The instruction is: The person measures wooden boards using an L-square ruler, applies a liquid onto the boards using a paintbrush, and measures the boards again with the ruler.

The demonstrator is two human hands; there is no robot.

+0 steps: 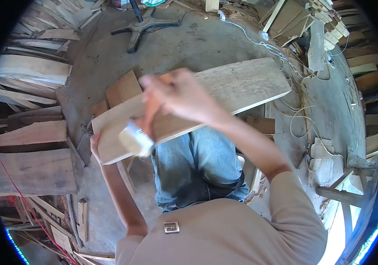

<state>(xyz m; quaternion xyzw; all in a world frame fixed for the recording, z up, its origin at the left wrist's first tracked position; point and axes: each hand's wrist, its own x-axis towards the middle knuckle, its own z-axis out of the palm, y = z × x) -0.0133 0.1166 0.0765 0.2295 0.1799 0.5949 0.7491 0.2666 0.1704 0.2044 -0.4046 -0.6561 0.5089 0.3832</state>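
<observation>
A long wooden board (246,84) lies slanted above my knees, its right end farther from me. My right hand (178,95), blurred by motion, is closed around the orange-brown handle of a wide paintbrush (138,137). The brush has a shiny metal ferrule and pale bristles, which point down over the board's near left edge. At the board's left end, my left hand (95,148) grips the edge; most of its fingers are hidden under or behind the wood.
Brown wooden pieces (125,87) stand behind the board, and a wood block (260,125) sits below its right part. A metal star-shaped stand base (140,27) rests on the concrete floor. Stacked planks (32,68) line the left side. White cables (259,42) trail at the right.
</observation>
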